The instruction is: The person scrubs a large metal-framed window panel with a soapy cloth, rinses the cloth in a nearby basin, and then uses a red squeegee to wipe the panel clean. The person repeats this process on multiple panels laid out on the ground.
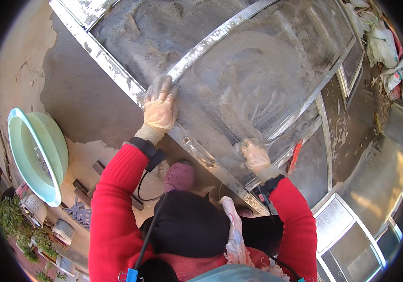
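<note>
A large wet metal-framed window panel [243,81] spreads out before me, its surface smeared with grey-brown dirt and swirled wipe marks. My left hand [159,109], in a pale glove, lies with extended fingers on the metal frame [201,46] where the middle bar meets the near rail. My right hand [256,157], gloved too and blurred, presses bent fingers against the panel's lower right part. Whether anything is under those fingers is hidden. Between the hands, an oblong recessed latch [198,151] is set in the near rail.
A red utility knife [295,157] lies right of my right hand. More framed panels [349,243] stand at the lower right. On the left are a pale green basin [55,148] and potted plants [11,218]. Plastic bags [381,46] are heaped at the upper right.
</note>
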Demonstrator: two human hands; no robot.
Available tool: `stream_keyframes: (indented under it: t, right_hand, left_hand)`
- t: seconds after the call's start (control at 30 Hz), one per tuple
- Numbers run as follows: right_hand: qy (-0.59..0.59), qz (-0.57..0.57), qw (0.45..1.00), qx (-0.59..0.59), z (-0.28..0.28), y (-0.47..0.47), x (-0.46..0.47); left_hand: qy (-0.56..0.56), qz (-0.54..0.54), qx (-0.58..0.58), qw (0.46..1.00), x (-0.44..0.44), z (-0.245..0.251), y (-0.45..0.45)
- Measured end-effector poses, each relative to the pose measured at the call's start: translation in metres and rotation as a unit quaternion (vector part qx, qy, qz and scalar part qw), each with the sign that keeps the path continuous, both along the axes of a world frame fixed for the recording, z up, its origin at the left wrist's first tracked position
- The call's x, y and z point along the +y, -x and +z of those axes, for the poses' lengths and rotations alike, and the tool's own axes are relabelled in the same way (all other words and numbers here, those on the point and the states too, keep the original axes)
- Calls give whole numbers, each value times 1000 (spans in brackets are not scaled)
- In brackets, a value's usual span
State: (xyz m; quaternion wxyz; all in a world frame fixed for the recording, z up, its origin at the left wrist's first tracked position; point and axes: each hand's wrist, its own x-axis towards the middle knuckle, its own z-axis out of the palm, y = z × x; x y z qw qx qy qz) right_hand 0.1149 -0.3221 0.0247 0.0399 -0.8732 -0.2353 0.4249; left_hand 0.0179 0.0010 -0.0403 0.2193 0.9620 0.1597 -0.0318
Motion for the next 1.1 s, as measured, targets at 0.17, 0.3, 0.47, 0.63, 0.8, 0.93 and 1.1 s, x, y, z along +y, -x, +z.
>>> stream_keyframes:
  t: [0.17, 0.3, 0.47, 0.63, 0.8, 0.93, 1.1]
  right_hand:
    - [-114, 148, 979, -78, 15, -24, 50]
    - [-115, 84, 989, -26, -13, -23, 138]
    - [-62, 166, 982, -63, 0, -1, 38]
    - [2, 199, 980, -19, 18, -33, 7]
    - [-166, 17, 980, -105, -30, -72, 99]
    - [-61, 197, 972, -111, -29, -40, 38]
    - [58, 174, 983, -15, 11, -24, -25]
  left_hand:
    - [-17, -3, -20, 1000, -1, 3, -1]
    - [1, 0, -12, 1000, 0, 6, 0]
    - [1, -3, 9, 1000, 1, 4, -1]
    - [-25, -4, -5, 1000, -3, 3, -1]
    - [-36, -7, -9, 999, -1, 5, -1]
    - [-19, -7, 4, 1000, 0, 7, -2]
    - [-14, -3, 7, 1000, -2, 6, -3]
